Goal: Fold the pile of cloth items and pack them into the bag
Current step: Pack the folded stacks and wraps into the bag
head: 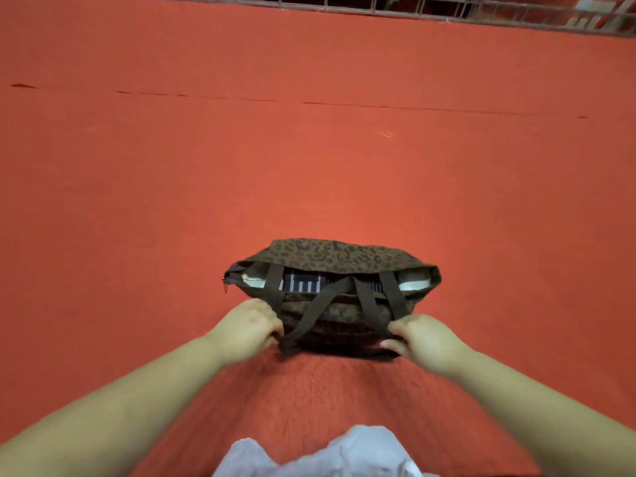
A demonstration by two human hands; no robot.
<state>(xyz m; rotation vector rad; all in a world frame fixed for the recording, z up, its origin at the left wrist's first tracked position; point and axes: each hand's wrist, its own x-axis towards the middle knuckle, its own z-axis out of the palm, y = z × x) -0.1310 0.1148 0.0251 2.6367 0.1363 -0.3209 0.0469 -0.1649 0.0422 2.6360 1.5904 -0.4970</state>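
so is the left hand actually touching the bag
Touching: in the head view the left hand has its fingers curled onto the near left edge of the leopard-print bag, with no gap visible.

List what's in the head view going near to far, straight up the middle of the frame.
White cloth at the bottom edge → leopard-print bag, gripped by left hand and right hand → bare red surface → wire mesh fence at the top.

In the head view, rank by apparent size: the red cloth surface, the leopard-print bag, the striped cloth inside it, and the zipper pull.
1. red cloth surface, fills most of the view
2. leopard-print bag
3. striped cloth, only partly visible in the bag's opening
4. zipper pull, at the bag's left end
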